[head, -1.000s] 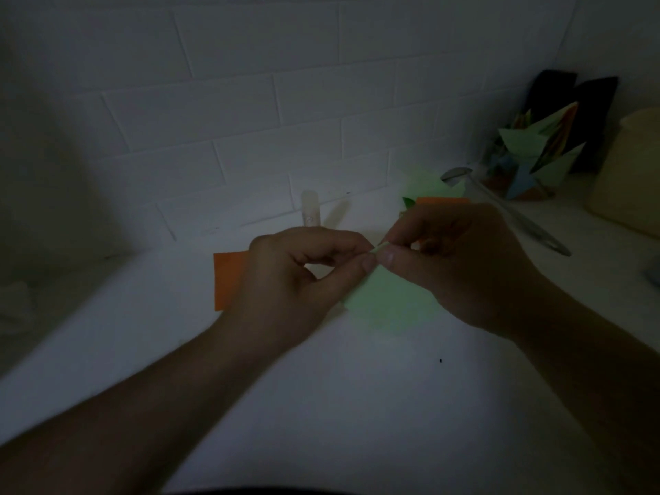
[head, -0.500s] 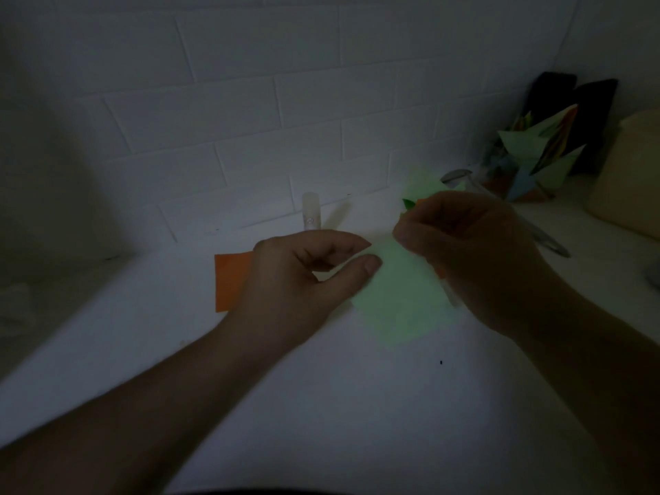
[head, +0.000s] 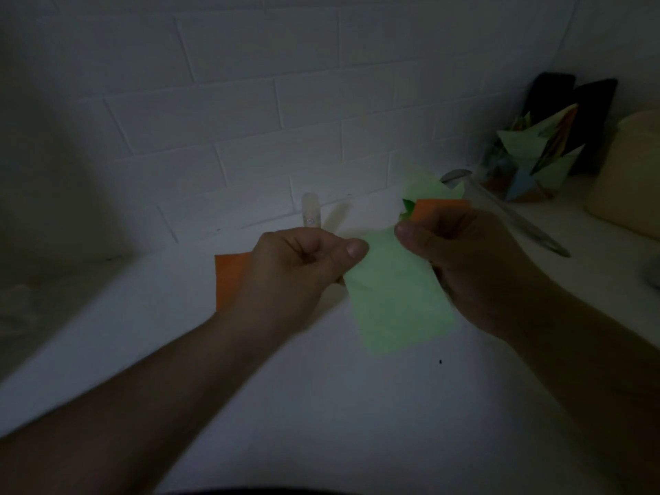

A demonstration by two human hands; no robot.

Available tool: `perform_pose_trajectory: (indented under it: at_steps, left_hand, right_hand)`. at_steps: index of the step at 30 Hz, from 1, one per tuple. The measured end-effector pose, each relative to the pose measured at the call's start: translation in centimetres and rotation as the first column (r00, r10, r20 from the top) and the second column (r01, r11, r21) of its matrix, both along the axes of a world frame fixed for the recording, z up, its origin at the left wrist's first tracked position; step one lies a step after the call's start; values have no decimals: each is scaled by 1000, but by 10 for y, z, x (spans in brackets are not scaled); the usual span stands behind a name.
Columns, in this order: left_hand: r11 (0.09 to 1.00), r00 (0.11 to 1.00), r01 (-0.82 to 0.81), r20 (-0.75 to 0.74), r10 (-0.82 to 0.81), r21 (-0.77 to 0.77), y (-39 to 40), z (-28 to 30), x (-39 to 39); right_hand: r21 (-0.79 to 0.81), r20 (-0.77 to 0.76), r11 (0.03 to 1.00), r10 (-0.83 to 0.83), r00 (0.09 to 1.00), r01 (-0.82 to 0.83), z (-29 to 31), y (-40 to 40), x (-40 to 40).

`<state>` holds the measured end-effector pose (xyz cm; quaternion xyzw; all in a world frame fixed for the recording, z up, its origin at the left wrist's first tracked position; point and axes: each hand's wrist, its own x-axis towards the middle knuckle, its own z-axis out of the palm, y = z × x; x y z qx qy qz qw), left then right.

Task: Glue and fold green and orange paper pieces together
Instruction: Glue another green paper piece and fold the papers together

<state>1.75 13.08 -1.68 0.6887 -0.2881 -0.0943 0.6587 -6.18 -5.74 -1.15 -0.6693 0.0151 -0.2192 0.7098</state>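
A light green paper sheet (head: 396, 298) hangs above the white table, held at its top corners. My left hand (head: 296, 273) pinches the upper left corner between thumb and fingers. My right hand (head: 468, 266) grips the upper right corner. An orange paper piece (head: 230, 276) lies flat on the table behind my left hand, partly hidden by it. Another orange piece (head: 437, 207) and more green paper (head: 425, 187) lie just beyond my right hand. A glue stick (head: 310, 210) stands upright near the wall.
A white brick wall (head: 250, 137) closes the back. A metal spoon (head: 507, 212) lies at the right. A container of folded coloured paper (head: 528, 162) stands in the far right corner, beside a cream object (head: 628, 194) and dark items.
The green paper was pinched small between both hands; it has opened out into a flat sheet. My hands moved apart and rose a little, each keeping a top corner.
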Motion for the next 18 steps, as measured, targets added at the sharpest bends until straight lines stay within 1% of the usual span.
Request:
perform_pose_trajectory:
  at_steps: [2,7,9,12,14,16,18]
  left_hand:
    - [1000,1000,21,-16,-22,-9,0,-1,3]
    - [999,999,26,-25,-27,-42,-1,-1,2]
    - [997,995,63,-75,-66,-50,-2,-2,0]
    - [992,983,125,-138,-124,1,-3,-7,-1]
    - [986,978,166,-132,-160,34,-3,-10,0]
    - [985,980,163,-120,-157,47,-3,-11,0]
    - [990,989,124,-91,-117,69,-4,-10,-1]
  right_hand:
    - [11,-49,1000,10,999,-10,-3,1,0]
    - [-97,-172,982,146,974,-165,-1,6,-7]
    - [-115,-176,984,116,978,-137,-1,10,-8]
    - [22,-171,998,69,983,-66,-8,8,-4]
    - [105,-174,993,73,982,-56,-14,6,1]
    - [170,-184,984,93,978,-62,-19,4,2]
    - [196,-190,979,87,978,-49,-21,5,3]
